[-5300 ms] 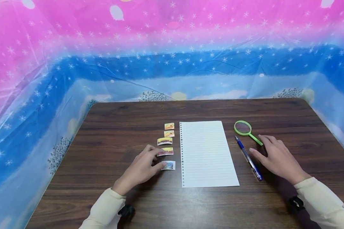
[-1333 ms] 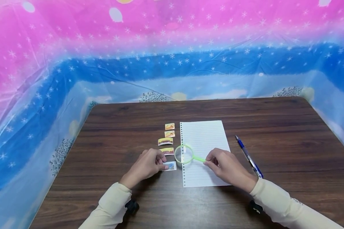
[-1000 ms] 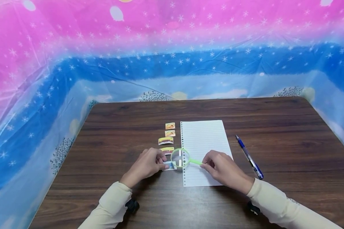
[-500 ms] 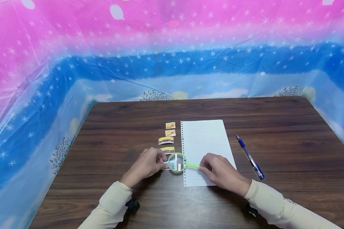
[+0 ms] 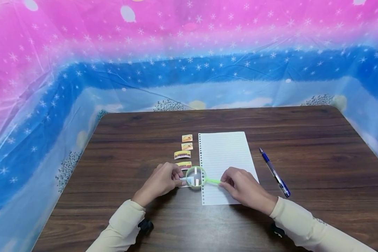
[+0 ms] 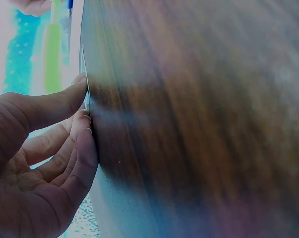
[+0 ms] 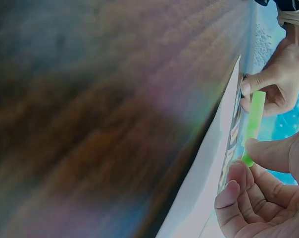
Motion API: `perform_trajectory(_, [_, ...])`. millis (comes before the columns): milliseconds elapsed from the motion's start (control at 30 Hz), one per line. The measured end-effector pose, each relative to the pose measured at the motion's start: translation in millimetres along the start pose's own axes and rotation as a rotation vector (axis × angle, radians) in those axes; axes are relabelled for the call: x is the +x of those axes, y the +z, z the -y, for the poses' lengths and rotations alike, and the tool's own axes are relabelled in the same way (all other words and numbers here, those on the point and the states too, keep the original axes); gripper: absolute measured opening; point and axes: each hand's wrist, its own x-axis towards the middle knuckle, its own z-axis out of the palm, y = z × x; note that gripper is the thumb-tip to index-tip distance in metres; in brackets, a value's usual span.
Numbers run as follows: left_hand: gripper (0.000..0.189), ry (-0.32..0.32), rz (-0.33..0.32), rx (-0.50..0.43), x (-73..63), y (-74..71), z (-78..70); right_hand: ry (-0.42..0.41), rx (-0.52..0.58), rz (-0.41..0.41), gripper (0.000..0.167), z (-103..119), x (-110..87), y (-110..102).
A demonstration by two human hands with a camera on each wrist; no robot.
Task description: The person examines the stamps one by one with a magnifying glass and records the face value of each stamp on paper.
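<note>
Right grip (image 5: 247, 188) holds a green magnifier (image 5: 205, 179), left grip (image 5: 160, 182) a card (image 5: 184, 179), over a wood-grain table (image 5: 138, 140) before snowflake drapery (image 5: 189, 70).

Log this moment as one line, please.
left hand: holding blue card | right hand: holding magnifying glass partly over blue card | pen: on table, right of paper | four other cards: beyond blue card

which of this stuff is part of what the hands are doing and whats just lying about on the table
Seems in use:
green magnifying glass, held by the right hand
blue card, held by the left hand

Probably just lying about, not held:
lined paper
blue pen
two orange cards
two yellow cards
</note>
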Motion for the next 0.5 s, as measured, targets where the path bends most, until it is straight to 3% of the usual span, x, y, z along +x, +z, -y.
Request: perform_trajectory(500, [0.017, -0.009, -0.004, 0.003, 0.1, 0.2, -1.2, 0.066, -0.042, -0.088, 0.007, -22.0, 1.2, -38.5])
